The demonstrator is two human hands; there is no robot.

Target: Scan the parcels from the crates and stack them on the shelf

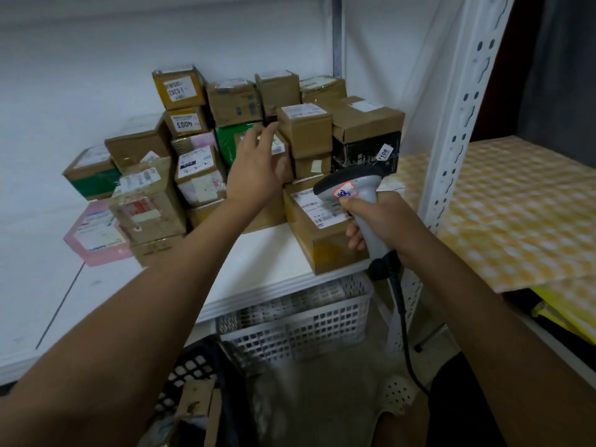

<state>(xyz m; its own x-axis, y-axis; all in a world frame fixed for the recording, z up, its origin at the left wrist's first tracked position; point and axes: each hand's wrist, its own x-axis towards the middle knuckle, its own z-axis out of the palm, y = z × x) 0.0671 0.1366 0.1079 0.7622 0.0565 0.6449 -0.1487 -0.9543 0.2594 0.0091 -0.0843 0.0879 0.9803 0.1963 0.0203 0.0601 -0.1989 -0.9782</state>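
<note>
Matt brown cardboard parcels (304,130); smooth grey plastic scanner (358,201); white perforated-metal shelf upright (464,101).

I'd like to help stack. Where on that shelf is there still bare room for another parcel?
Bare white shelf lies along the front edge, between the pink parcel and the front box, under the left hand. The back, against the wall, is crowded with stacked boxes.

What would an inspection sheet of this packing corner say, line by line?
Surface: white shelf, parcels crowded at its back.
Job's things: cardboard parcels stacked in tiers; grey scanner.
Clutter: pink hexagonal box at the pile's left.
Hands: left hand reaches onto a stacked parcel; right hand grips the scanner.
Cables: black scanner cable hangs down.
Surroundings: white crate under the shelf; perforated upright; yellow checked shelf liner.
</note>
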